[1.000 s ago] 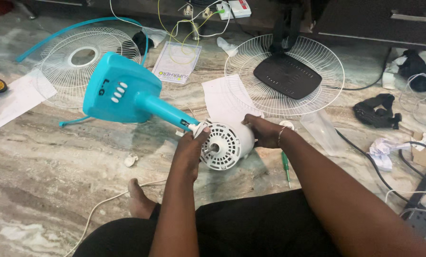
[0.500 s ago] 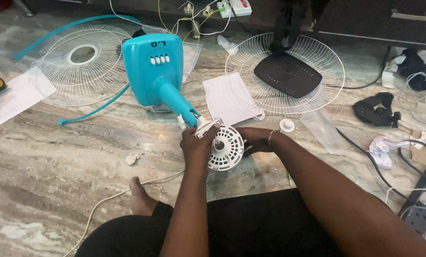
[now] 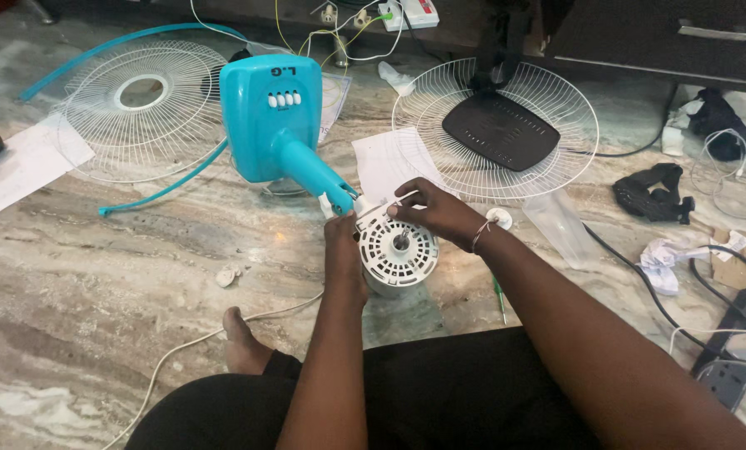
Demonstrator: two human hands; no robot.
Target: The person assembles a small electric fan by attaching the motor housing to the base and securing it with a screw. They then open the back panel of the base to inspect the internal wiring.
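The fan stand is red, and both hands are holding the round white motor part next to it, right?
Not quite. The head view shows the fan stand is turquoise blue, not red. The rest holds: the left hand and the right hand are both on the round white motor part next to it.

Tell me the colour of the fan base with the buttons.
Bright turquoise blue fan base, with small white buttons; it shows clearly in the head view.
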